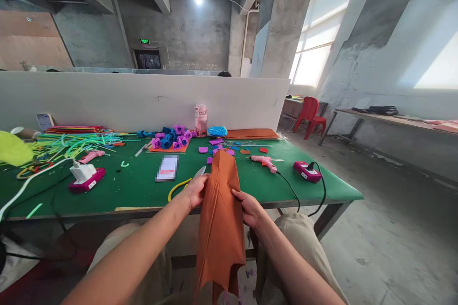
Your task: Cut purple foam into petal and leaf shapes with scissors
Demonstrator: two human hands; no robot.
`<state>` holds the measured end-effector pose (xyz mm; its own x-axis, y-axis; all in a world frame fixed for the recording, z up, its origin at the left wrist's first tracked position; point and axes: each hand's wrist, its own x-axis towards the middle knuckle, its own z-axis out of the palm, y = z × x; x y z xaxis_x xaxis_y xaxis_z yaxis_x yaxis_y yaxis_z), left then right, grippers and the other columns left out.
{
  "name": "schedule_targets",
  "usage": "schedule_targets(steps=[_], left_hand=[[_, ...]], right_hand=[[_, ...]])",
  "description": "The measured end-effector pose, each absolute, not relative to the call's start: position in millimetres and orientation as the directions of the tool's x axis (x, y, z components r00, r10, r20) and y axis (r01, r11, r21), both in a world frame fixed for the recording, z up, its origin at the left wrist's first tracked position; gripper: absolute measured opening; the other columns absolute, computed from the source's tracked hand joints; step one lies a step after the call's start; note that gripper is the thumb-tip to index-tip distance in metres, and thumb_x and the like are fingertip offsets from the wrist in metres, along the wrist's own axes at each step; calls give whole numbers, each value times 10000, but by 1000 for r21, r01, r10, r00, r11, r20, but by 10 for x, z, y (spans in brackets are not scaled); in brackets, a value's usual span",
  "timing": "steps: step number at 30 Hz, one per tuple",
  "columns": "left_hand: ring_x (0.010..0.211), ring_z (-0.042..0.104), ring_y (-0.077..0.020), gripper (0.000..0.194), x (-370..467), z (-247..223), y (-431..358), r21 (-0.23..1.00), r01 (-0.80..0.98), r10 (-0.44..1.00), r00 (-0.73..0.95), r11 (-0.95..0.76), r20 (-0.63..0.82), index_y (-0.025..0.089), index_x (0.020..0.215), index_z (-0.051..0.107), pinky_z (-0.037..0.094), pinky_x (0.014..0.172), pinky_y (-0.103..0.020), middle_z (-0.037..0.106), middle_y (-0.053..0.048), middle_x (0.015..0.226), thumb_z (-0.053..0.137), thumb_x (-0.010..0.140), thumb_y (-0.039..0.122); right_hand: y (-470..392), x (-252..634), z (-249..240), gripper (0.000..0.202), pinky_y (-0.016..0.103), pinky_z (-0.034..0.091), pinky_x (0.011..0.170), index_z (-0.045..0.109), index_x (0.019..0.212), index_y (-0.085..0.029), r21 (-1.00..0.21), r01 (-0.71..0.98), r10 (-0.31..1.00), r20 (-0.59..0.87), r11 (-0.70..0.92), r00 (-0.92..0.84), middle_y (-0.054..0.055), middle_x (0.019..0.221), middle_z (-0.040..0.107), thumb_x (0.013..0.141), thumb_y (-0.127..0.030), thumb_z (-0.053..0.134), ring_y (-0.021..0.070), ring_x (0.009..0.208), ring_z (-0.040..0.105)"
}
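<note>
A: Where is the folded orange-brown sheet (222,205)?

B: Just right of the yellow-handled scissors (183,184), with its upper end over the counter (139,200) and its lower end hanging past the front edge, nearer the body than the scissors.

A: And the hands?

B: The left hand (196,191), just beside the scissors, grips the sheet's left edge. The right hand (250,207), farther right of the scissors, holds the opposite edge, thumb on top. Some fingers are hidden.

A: How do you judge it will handle?

B: Light and rather limp: creases run along it and the lower corners droop. Paper or thin cloth, I can't tell which. If paper, a hard pull might crease or tear it; I doubt it's slippery.

A: Best hold?

B: Both long edges at matching heights, thumbs flat, pressure gentle. I'd steer it clear of the scissors, and of the pink glue gun (265,163) well right of them, whose nozzle could be hot.
</note>
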<state>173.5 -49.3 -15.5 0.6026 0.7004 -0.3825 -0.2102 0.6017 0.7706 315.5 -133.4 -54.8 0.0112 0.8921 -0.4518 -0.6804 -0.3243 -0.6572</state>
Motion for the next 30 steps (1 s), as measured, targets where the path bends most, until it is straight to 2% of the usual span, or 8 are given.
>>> schedule_targets(steps=[4,7,12,16,22,25,27,30], left_hand=[[625,663,-184,433,1681,-98,-538,859,-192,772,561,474,-300,230,1148,503,532,578,-295,686,-16,761,613,734,166],[607,641,-165,533,1635,-70,-555,920,-181,831,514,346,-211,260,1175,462,498,538,-259,667,3,772,642,685,153],[445,488,-78,369,1575,-119,-497,989,-80,913,399,124,-82,208,958,570,328,435,-165,560,69,589,568,620,62],[423,399,-49,291,1536,-208,-437,999,30,940,341,9,-19,172,831,619,245,428,-165,551,69,589,521,599,26],[611,578,-137,248,1575,-311,-552,989,151,892,447,1,-70,157,861,681,397,556,-220,680,-35,771,556,653,104],[626,592,-174,200,1585,-283,-614,982,191,862,498,-5,-93,163,769,701,414,574,-252,679,-48,730,571,632,97],[673,596,-175,196,1579,-234,-618,984,178,864,498,-25,-68,177,715,695,420,609,-251,680,-47,782,561,616,74],[651,580,-157,201,1585,-152,-603,993,117,871,491,-30,-32,194,808,680,420,604,-247,655,-28,757,538,681,129]], right_hand=[[-1325,3226,-545,187,268,549,667,621,951,-139,-622,-715,889,-458,-320,1,43,708,728,882,-172,450,160,631,693],[-1326,3280,-500,223,295,554,712,624,963,-121,-598,-742,895,-446,-304,-7,53,674,724,892,-205,430,180,654,700],[-1322,3286,-434,287,341,561,727,626,984,-88,-543,-778,899,-433,-317,-65,82,698,733,907,-274,421,211,664,706],[-1321,3280,-406,281,313,566,696,626,951,-83,-531,-784,889,-454,-323,-58,76,651,726,931,-245,398,192,598,700],[-1390,3293,-367,288,304,567,700,637,953,-76,-547,-788,923,-379,-283,-68,94,702,738,929,-257,413,196,640,710],[-1421,3290,-378,261,319,568,717,629,1016,-98,-583,-770,938,-342,-258,-55,85,748,746,915,-247,440,203,679,715],[-1430,3289,-391,243,315,569,707,620,1044,-118,-611,-758,947,-321,-230,-29,76,773,748,904,-239,463,202,698,716],[-1434,3275,-406,216,296,569,674,613,1050,-145,-654,-733,957,-291,-185,19,59,790,748,893,-222,486,186,686,713]])
